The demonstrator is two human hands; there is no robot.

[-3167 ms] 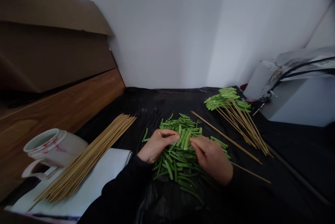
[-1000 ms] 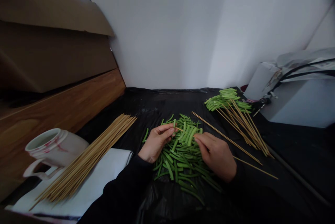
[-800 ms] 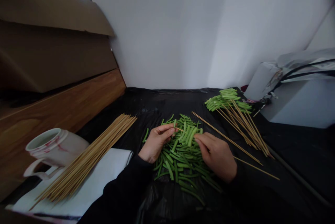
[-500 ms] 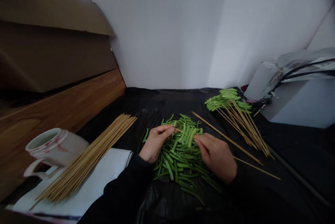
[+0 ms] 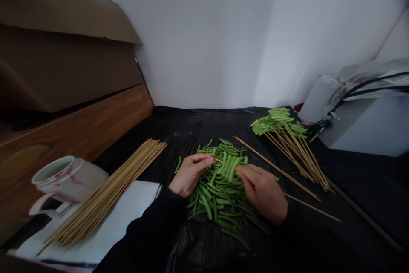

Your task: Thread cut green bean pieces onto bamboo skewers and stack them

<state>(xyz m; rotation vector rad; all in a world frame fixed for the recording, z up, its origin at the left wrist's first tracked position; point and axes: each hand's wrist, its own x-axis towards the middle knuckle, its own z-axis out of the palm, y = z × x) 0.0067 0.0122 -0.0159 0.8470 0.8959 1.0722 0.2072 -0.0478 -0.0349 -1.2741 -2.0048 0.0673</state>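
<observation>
My right hand (image 5: 264,192) is closed on a bamboo skewer (image 5: 315,206), whose long end sticks out to the right behind it. Several cut green bean pieces (image 5: 230,168) are threaded side by side on this skewer, just left of my right fingertips. At the skewer's pointed end, my left hand (image 5: 192,173) is closed in a pinch on a short green bean piece (image 5: 213,152), partly covered by the fingers. Below both hands lies a loose pile of cut green beans (image 5: 223,201).
Bare bamboo skewers (image 5: 110,194) lie bundled on a white sheet (image 5: 140,192) beside a tipped mug (image 5: 72,179). Filled skewers of beans (image 5: 276,120) are stacked at the back right. Two loose skewers (image 5: 276,167) lie nearer. A cardboard box (image 5: 70,68) stands left, a light box (image 5: 367,124) right.
Both hands stay almost in place. My right hand and the skewer's rear end have shifted very slightly left and down.
</observation>
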